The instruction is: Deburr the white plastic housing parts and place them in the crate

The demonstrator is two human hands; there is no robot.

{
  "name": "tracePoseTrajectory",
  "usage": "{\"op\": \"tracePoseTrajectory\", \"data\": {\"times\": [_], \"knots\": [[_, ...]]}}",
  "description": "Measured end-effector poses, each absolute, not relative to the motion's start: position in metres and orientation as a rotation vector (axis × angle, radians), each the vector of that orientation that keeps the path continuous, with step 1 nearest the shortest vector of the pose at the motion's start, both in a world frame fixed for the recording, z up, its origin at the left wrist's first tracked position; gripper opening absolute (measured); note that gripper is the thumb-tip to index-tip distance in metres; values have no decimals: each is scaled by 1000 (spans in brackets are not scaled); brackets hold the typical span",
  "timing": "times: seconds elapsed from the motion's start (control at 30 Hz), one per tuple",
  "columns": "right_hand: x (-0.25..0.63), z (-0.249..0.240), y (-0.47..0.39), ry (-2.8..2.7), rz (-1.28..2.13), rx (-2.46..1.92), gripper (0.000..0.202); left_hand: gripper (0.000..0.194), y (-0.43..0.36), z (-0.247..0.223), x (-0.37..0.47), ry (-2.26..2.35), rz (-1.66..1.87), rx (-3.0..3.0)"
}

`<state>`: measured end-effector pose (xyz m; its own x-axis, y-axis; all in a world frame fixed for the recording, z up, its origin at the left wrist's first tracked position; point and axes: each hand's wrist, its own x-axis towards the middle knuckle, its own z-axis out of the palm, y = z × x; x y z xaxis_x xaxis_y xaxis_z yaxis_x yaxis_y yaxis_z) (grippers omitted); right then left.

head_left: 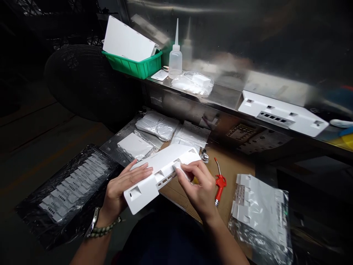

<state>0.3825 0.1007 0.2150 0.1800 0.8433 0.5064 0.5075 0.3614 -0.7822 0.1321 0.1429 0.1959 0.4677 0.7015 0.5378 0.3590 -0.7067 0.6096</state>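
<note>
A white plastic housing (pixel 154 186) with square recesses and a row of port slots is held tilted in front of me. My left hand (pixel 125 186) grips its left part, fingers laid across the top face and thumb side hidden beneath. At the slotted edge, my right hand (pixel 200 186) pinches what looks like a small white cloth (pixel 185 171), pressed against a recess near the right end. The fingers partly cover the cloth. Just right of that hand lies a red air blow gun (pixel 220 184) on the cardboard (pixel 182 193).
Bagged white housings (pixel 257 208) lie at right; a black plastic-lined crate (pixel 30 209) at left holds several more. Folded white cloths or bags (pixel 157 125) sit behind. On the metal shelf (pixel 223 97) are a green bin (pixel 135 66), a squeeze bottle (pixel 175 60) and another housing (pixel 281 114).
</note>
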Motion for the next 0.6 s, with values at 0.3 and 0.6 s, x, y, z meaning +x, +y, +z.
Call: {"op": "tracePoseTrajectory", "data": {"times": [0.3, 0.6], "knots": [[379, 213, 100, -1511, 308, -1311, 6, 48, 139, 193, 130, 860, 1127, 2355], [373, 212, 98, -1558, 365, -1281, 5, 44, 135, 192, 129, 898, 1141, 2340]]}}
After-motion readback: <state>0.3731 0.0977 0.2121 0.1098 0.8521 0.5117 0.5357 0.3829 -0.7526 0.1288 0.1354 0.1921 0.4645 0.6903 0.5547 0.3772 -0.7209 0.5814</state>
